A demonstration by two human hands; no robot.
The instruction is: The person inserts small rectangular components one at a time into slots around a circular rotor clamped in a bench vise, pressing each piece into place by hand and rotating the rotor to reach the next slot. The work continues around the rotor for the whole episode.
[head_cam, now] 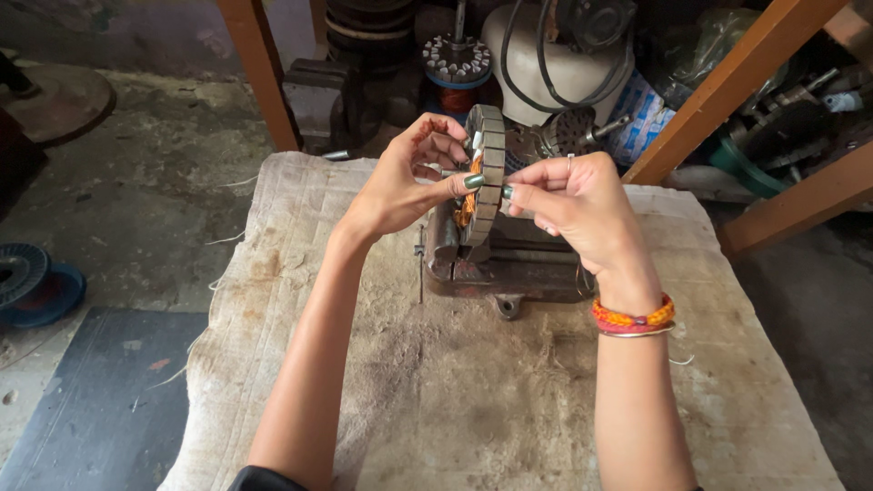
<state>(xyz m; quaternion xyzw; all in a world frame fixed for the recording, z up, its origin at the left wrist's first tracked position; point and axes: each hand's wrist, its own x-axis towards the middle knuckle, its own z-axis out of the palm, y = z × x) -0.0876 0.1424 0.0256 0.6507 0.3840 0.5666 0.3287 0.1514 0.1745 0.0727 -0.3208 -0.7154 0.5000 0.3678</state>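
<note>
Copper and steel: a ring-shaped motor stator [486, 173], grey laminated core with orange-brown copper windings inside, is standing on edge in a small bench vise [509, 259].
Where it is sitting: the vise is resting on a stained burlap-covered worktable [436, 382], and the stator is rising upright from it at the table's far middle.
Left hand: the left hand [409, 177] is curling around the stator's left face, the thumb with its green-painted nail pressing against the rim and the fingers bending in at the windings.
Right hand: the right hand [573, 200] is pinching at the stator's right edge between thumb and forefinger; whether anything thin is being held in that pinch cannot be told.
Wrist: an orange and red bangle [634, 318] is circling the right wrist.
Behind the table: a second wound stator [456, 64] and a pale motor housing [555, 68] with black cables are lying among scrap parts between orange-painted wooden beams [727, 95].
Floor, left: a blue wire spool [36, 286] is sitting on the concrete.
</note>
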